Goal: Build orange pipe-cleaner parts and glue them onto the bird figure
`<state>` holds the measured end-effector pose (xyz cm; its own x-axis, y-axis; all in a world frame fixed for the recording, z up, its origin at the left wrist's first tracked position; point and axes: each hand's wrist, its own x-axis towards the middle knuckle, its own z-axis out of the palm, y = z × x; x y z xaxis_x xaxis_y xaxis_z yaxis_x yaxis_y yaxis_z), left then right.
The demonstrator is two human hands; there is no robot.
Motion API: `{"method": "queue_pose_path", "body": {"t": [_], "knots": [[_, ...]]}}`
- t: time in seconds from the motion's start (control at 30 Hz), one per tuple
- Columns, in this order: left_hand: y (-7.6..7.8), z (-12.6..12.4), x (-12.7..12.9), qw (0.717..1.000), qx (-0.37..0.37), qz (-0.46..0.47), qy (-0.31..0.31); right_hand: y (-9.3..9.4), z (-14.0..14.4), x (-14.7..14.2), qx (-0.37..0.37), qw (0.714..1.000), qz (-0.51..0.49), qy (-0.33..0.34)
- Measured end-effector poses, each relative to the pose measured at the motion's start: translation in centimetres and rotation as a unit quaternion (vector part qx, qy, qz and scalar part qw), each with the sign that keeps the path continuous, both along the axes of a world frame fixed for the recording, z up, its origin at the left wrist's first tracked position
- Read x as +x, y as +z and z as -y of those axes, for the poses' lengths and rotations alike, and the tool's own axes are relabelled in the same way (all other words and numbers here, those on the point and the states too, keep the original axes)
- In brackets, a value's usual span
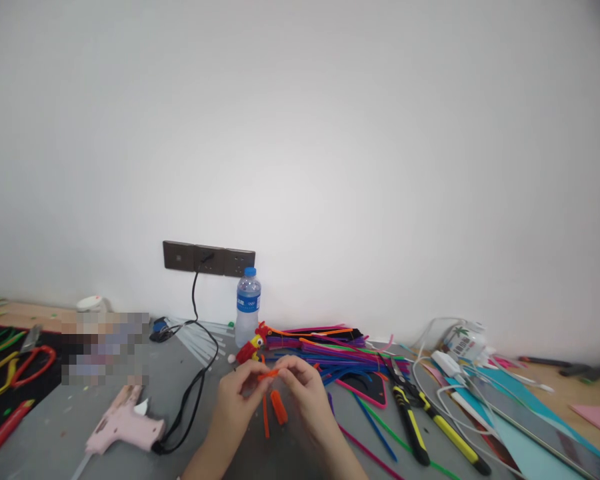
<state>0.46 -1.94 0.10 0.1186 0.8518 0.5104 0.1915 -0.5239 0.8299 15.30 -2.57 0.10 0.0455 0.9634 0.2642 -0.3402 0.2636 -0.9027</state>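
Observation:
Between the fingertips of my left hand (242, 392) and my right hand (303, 387) is a short orange pipe cleaner (269, 375). Both hands pinch it, close together over the grey table. Just below them lies a thick orange bundle (279, 407), seemingly of fuzzy pipe cleaner. Beside it, a straight orange strip (266, 417) runs down from under my left fingers. Behind my left hand stands a small red and yellow bird figure (253, 344) with a red comb. My fingers partly cover the orange piece, so its exact shape is unclear.
A pink glue gun (125, 427) with a black cord lies left. A water bottle (249, 310) stands near the wall. Behind my hands is a pile of coloured pipe cleaners (325, 350). Yellow-black pliers (415, 420), white cables and a phone (545, 420) lie right. Scissors (33, 365) lie far left.

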Motion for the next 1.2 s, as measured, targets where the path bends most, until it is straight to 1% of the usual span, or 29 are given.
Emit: {"method": "queue_pose_path", "body": {"t": [0.13, 0.23, 0.33, 0.43, 0.53, 0.6, 0.7, 0.77, 0.87, 0.93, 1.07, 1.13, 1.2], "knots": [[0.4, 0.1, 0.1, 1.0, 0.007, 0.009, -0.005, -0.1, -0.2, 0.3, -0.016, 1.0, 0.012, -0.003], [0.7, 0.0, 0.0, 1.0, 0.021, 0.005, -0.003, -0.1, -0.4, 0.8, -0.021, 0.998, 0.056, -0.006], [0.7, -0.1, -0.1, 1.0, 0.018, -0.008, -0.009, 0.0, -0.4, 1.1, -0.005, 0.995, 0.103, -0.011], [0.7, -0.1, -0.1, 1.0, -0.015, -0.011, -0.024, 0.4, -0.2, 1.3, 0.008, 0.989, 0.147, -0.014], [0.6, -0.3, 0.0, 0.993, -0.091, 0.038, -0.061, 0.7, 0.0, 1.2, 0.006, 0.988, 0.156, 0.002], [0.4, -0.5, 0.1, 0.982, -0.141, 0.09, -0.086, 0.7, 0.1, 1.0, 0.009, 0.989, 0.15, 0.002], [-0.1, -0.9, 0.2, 0.963, -0.192, 0.165, -0.095, 0.4, -0.1, 1.0, 0.024, 0.987, 0.16, -0.021], [-0.5, -1.0, 0.3, 0.948, -0.224, 0.2, -0.103, 0.3, -0.3, 1.0, 0.033, 0.984, 0.173, -0.039], [-0.8, -1.0, 0.4, 0.923, -0.275, 0.234, -0.133, 0.5, -0.2, 1.0, 0.042, 0.979, 0.194, -0.052], [-1.0, -1.0, 0.5, 0.912, -0.291, 0.25, -0.147, 0.9, 0.1, 1.0, 0.054, 0.974, 0.21, -0.059], [-1.0, -1.0, 0.6, 0.908, -0.281, 0.275, -0.148, 1.3, 0.5, 0.6, 0.087, 0.966, 0.231, -0.077], [-1.0, -1.0, 0.8, 0.892, -0.292, 0.311, -0.146, 1.1, 0.4, 0.4, 0.106, 0.962, 0.238, -0.085], [-0.9, -0.9, 1.0, 0.869, -0.314, 0.352, -0.15, 0.6, 0.3, 0.2, 0.126, 0.957, 0.248, -0.089]]}}
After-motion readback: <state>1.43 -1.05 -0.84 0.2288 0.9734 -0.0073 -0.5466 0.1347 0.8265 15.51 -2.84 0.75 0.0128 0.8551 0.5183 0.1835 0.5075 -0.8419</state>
